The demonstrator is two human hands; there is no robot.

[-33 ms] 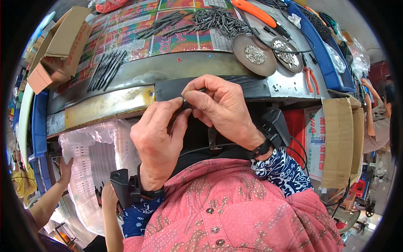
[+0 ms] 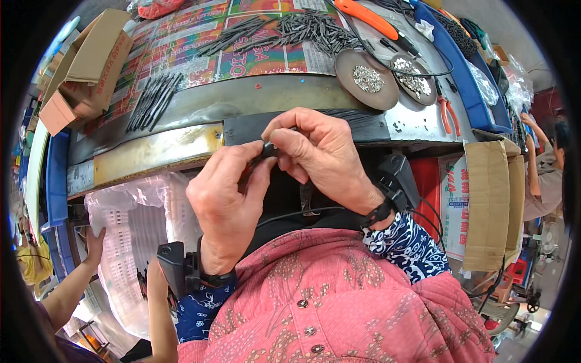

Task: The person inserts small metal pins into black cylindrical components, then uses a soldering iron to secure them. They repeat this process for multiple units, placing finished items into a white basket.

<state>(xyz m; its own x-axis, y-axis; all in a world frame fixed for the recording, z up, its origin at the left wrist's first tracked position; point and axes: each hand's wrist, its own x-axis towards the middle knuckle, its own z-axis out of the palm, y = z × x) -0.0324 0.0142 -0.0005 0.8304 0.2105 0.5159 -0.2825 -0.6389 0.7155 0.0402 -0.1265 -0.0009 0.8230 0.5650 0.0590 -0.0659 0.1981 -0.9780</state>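
Observation:
My left hand (image 2: 225, 202) and my right hand (image 2: 318, 158) meet at the front edge of the bench. Between their fingertips is a small black piece (image 2: 268, 149) with a tiny bright spot, pinched from both sides. Most of it is hidden by the fingers, so its full shape does not show. Beyond the hands, two brown dishes hold small metal parts: one with thin silvery pieces (image 2: 368, 78), the other with rounder shiny ones (image 2: 414, 77). A row of slim black strips (image 2: 155, 101) lies on the bench to the left.
Farther back is a heap of short black pieces (image 2: 318, 31). Red-handled pliers (image 2: 446, 115) and an orange-handled tool (image 2: 369, 18) lie at the right, near a blue tray (image 2: 466, 72). Cardboard boxes stand left (image 2: 91, 72) and right (image 2: 487, 206). Another person's arm (image 2: 75, 281) reaches in at lower left.
My right thumb has shifted slightly, and more of the black piece with its bright spot shows. Both hands otherwise keep their place.

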